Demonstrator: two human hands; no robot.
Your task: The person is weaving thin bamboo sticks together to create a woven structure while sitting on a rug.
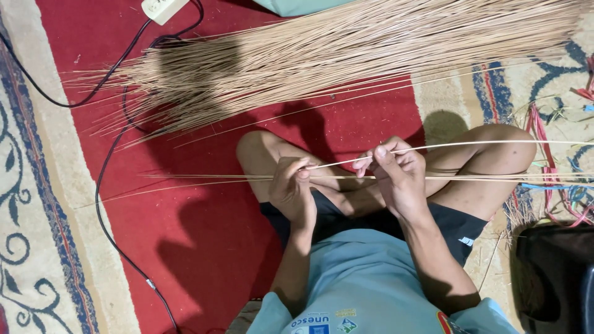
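I sit cross-legged on a red carpet. My left hand (pixel 291 185) pinches one end of a thin pale stick (pixel 470 145) near my knee. My right hand (pixel 396 170) grips the same stick a little further along, and it runs off to the right edge. A few more thin sticks (pixel 204 179) lie across my lap, sticking out to the left and right below my hands. A big heap of the same straw-coloured sticks (pixel 346 49) lies on the carpet beyond my knees.
A black cable (pixel 102 185) runs down the carpet on the left from a white power strip (pixel 162 7) at the top. Coloured strips and scraps (pixel 557 179) lie on the patterned rug at right. A dark object (pixel 557 272) sits at lower right.
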